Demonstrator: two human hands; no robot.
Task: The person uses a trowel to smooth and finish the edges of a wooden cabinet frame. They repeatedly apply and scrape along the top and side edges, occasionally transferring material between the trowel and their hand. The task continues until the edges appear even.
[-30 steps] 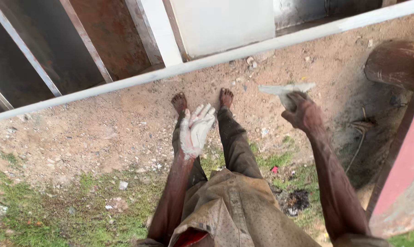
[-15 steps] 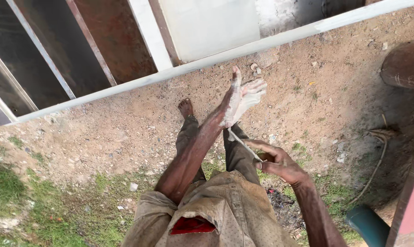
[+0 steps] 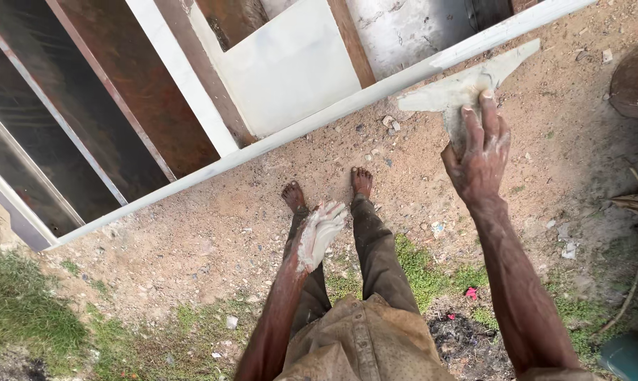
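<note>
At the far left stands a metal gate frame (image 3: 86, 134) with rust-brown panels, its white-painted bottom rail (image 3: 312, 120) running diagonally up toward the far right. Just beyond the rail sits a pale filled panel (image 3: 290, 67), smooth and grey-white.

Nearer, in the middle, the left hand (image 3: 320, 233) hangs loose above the bare feet (image 3: 326, 189) on the sandy ground (image 3: 192, 240). Its fingers lie together, slack and empty, and the palm is coated with whitish filler.

To the right, the right hand (image 3: 477, 144) is raised toward the rail. Its fingers are wrapped around the near end of a flat scraper blade (image 3: 467, 81) loaded with grey filler, index finger stretched along the back. The blade's long edge lies just beside the rail, perhaps touching it; contact cannot be told for sure.

To do this spreading well, it seems best to keep the blade at a shallow tilt to the rail, press evenly through the extended index finger, and draw along the rail in one steady pass so the filler leaves no ridges. The coated left hand is best kept off the finished paint.

At the far right edge, a rusty round object (image 3: 633, 77) lies on the ground.
</note>
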